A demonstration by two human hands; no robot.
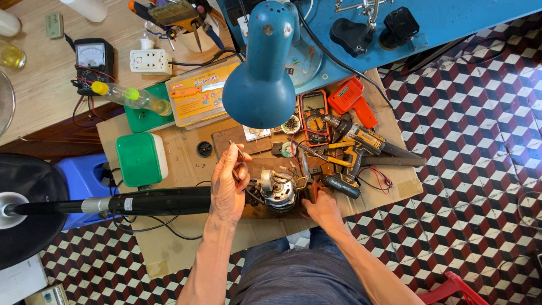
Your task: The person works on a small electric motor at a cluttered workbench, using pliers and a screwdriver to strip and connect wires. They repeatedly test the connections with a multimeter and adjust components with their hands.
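Fan motor (278, 192) sits on the cardboard sheet (169, 248) at the end of the black fan pole (161, 201), whose long axis runs out to the motor's left, with the motor between your two hands. Your left hand (228, 189) is on the motor's left, touching or just beside it, fingers pinched on a thin rod-like tool (237, 151) that angles up and away from the motor. Your right hand (320, 208) is just right of the motor, closed on the red-handled pliers (307, 178), whose tips I can't resolve; cordless drill (353, 148) lies farther right.
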